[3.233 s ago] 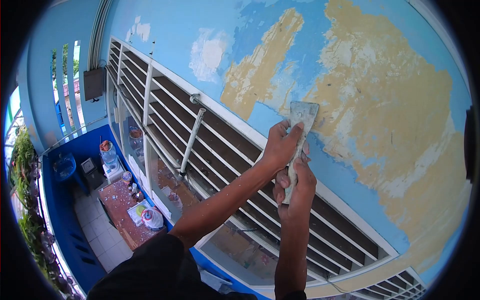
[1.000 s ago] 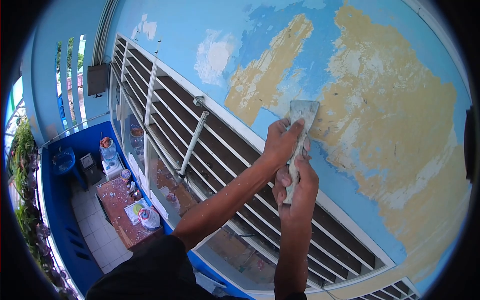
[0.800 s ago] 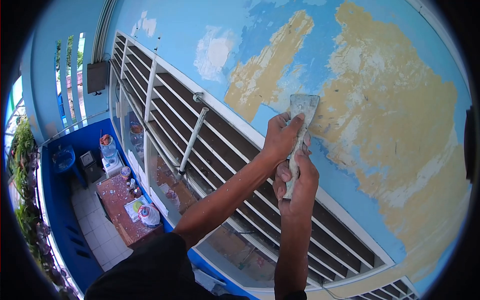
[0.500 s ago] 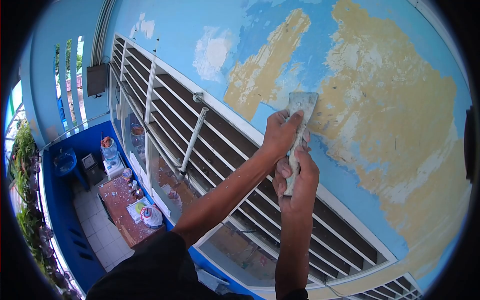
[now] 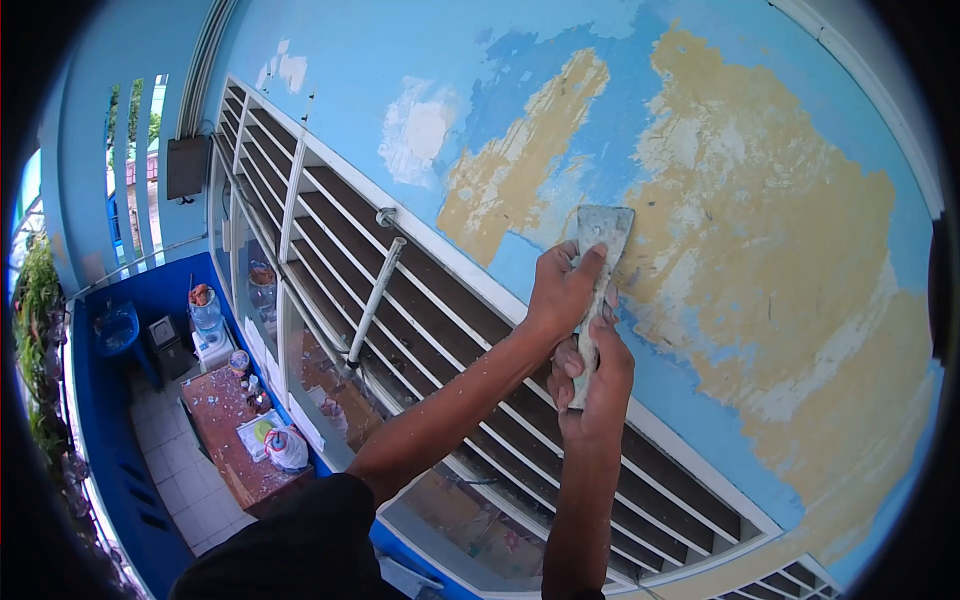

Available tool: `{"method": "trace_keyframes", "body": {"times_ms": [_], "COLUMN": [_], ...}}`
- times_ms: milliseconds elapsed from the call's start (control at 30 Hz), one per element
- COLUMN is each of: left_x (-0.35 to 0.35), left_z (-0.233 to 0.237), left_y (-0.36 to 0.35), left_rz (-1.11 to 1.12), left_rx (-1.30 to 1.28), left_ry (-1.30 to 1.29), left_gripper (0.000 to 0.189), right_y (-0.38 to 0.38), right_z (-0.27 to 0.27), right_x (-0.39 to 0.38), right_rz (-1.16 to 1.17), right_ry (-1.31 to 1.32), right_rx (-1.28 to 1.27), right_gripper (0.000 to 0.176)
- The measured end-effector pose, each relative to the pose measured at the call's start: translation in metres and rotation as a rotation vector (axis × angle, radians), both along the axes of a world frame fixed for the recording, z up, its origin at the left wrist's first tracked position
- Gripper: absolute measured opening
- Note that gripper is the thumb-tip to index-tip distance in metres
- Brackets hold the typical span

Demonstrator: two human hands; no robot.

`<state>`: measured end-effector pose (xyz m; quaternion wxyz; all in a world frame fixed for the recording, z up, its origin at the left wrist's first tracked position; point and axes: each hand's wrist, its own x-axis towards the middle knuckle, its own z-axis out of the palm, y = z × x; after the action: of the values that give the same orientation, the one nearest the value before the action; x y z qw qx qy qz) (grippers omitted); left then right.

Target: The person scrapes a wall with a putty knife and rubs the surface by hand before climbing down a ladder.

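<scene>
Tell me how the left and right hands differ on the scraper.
The left hand sits higher, its fingers pressed on the scraper just below the blade; the right hand sits lower, wrapped round the handle. The left forearm slants in from the lower left; the right forearm rises almost straight up. Both grip the one scraper, blade against the wall.

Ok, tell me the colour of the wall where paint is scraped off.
The scraped patch is yellowish tan with whitish streaks, head view.

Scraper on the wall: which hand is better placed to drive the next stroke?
Probably right: the right hand wraps the scraper handle below the blade, while the left hand only pinches the blade.
</scene>
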<state>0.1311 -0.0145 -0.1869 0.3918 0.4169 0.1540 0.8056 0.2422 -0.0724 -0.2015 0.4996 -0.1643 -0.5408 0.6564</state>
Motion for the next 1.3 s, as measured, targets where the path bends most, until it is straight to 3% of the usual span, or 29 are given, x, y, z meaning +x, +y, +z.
{"method": "trace_keyframes", "body": {"times_ms": [1300], "left_x": [-0.014], "left_z": [0.004], "left_y": [-0.005], "left_rz": [0.014], "left_rx": [-0.033], "left_ry": [0.001], "left_gripper": [0.035], "right_y": [-0.007], "right_z": [0.003], "right_x": [-0.018], "right_rz": [0.022], "right_ry": [0.006], "right_rx": [-0.017], "right_gripper": [0.024]}}
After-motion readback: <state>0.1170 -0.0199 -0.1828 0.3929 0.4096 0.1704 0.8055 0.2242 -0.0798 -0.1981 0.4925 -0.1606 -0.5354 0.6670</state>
